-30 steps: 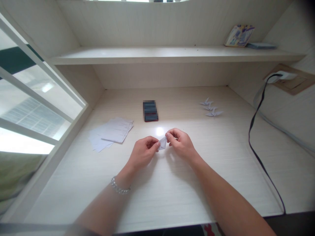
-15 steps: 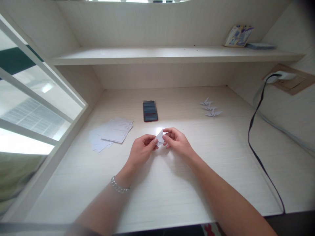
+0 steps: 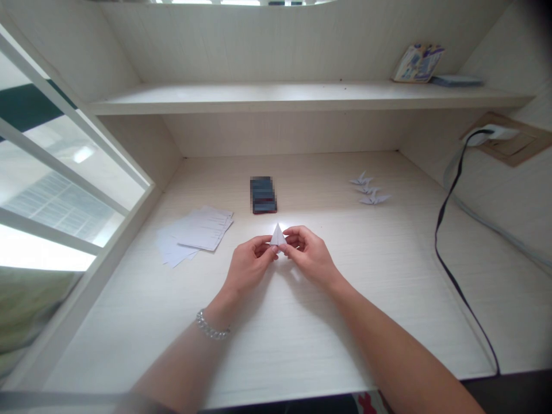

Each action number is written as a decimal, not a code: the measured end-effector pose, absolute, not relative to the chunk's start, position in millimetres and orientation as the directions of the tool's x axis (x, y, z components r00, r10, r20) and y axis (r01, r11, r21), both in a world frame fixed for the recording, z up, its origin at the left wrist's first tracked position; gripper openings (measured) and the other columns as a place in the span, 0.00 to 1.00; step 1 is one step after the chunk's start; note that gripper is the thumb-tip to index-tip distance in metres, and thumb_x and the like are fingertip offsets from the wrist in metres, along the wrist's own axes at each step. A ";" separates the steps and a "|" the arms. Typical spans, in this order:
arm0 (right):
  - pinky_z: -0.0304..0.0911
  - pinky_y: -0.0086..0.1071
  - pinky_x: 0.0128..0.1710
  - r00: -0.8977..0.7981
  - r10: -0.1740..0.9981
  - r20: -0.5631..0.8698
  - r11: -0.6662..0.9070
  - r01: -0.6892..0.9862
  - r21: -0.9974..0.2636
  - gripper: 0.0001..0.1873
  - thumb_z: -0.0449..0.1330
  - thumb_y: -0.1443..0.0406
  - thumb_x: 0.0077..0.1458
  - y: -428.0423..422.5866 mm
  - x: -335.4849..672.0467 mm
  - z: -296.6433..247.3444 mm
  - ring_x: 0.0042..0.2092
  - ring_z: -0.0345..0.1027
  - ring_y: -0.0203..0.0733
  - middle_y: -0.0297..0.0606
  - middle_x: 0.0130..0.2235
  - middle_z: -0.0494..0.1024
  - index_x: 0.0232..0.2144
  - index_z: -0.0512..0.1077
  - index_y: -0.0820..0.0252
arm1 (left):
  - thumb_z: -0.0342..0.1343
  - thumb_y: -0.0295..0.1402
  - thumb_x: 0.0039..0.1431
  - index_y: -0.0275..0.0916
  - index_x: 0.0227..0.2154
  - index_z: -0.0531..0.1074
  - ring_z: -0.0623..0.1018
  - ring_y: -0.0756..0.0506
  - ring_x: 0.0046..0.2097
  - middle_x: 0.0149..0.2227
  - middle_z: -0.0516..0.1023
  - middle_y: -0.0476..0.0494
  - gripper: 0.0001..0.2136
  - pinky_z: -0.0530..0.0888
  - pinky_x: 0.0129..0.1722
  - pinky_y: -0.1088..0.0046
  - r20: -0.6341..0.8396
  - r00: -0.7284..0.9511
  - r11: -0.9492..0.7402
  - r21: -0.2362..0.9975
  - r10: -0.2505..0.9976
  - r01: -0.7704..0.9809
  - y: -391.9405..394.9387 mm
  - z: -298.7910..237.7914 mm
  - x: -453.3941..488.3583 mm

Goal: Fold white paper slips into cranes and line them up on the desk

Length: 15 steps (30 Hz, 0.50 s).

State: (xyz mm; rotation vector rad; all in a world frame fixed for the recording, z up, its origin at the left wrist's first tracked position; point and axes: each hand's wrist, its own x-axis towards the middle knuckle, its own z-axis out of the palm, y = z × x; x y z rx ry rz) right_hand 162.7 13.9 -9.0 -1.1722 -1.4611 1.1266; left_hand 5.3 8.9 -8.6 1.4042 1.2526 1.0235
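A small folded piece of white paper (image 3: pixel 278 236) is held between both my hands, its point upward and a crease down its middle. My left hand (image 3: pixel 251 260) pinches its lower left corner between thumb and fingers. At the lower right corner, my right hand (image 3: pixel 309 253) grips it the same way, with the thumbs close together. Fingers hide the paper's bottom edge. Three folded paper cranes (image 3: pixel 374 199) stand in a row at the back right of the desk. To the left lies a loose pile of white paper sheets (image 3: pixel 206 229).
A phone (image 3: pixel 263 195) with a blurred-out screen lies beyond my hands. On the right, a black cable (image 3: pixel 440 230) runs from a wall socket (image 3: pixel 513 141) down to the desk's front edge. A shelf (image 3: pixel 276 92) above carries a colourful box (image 3: pixel 418 63) and a flat bluish item (image 3: pixel 457 80).
The folded paper has turned from a tilted position to point straight up, its creased face now showing. My right thumb has shifted left and down to its lower edge.
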 end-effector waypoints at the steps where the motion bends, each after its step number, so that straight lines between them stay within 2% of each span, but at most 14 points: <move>1: 0.66 0.33 0.35 -0.116 0.986 0.124 0.141 0.159 -0.977 0.13 0.61 0.62 0.49 13.7 162.7 -9.3 0.36 0.70 0.41 0.38 0.34 0.75 0.38 0.68 0.58 | 0.56 0.40 0.53 0.36 0.40 0.74 0.78 0.45 0.35 0.35 0.80 0.41 0.15 0.74 0.36 0.69 -0.007 0.121 -0.017 0.981 0.993 0.195 8.7 -8.1 5.6; 8: 0.67 0.33 0.35 -0.117 0.985 0.130 0.151 0.193 -0.970 0.14 0.62 0.62 0.48 14.0 163.0 -9.4 0.36 0.71 0.41 0.39 0.35 0.76 0.39 0.69 0.59 | 0.55 0.40 0.53 0.36 0.40 0.74 0.78 0.45 0.36 0.37 0.79 0.41 0.15 0.73 0.38 0.70 0.017 0.144 -0.049 0.974 0.989 0.219 8.7 -9.6 3.8; 15: 0.67 0.35 0.37 -0.132 0.982 0.132 0.154 0.173 -0.973 0.13 0.60 0.62 0.50 14.2 162.2 -12.1 0.37 0.72 0.43 0.41 0.36 0.77 0.40 0.70 0.58 | 0.56 0.38 0.53 0.39 0.42 0.72 0.77 0.45 0.36 0.37 0.79 0.43 0.15 0.72 0.38 0.70 0.064 0.085 -0.088 0.945 0.994 0.316 8.5 -9.0 2.6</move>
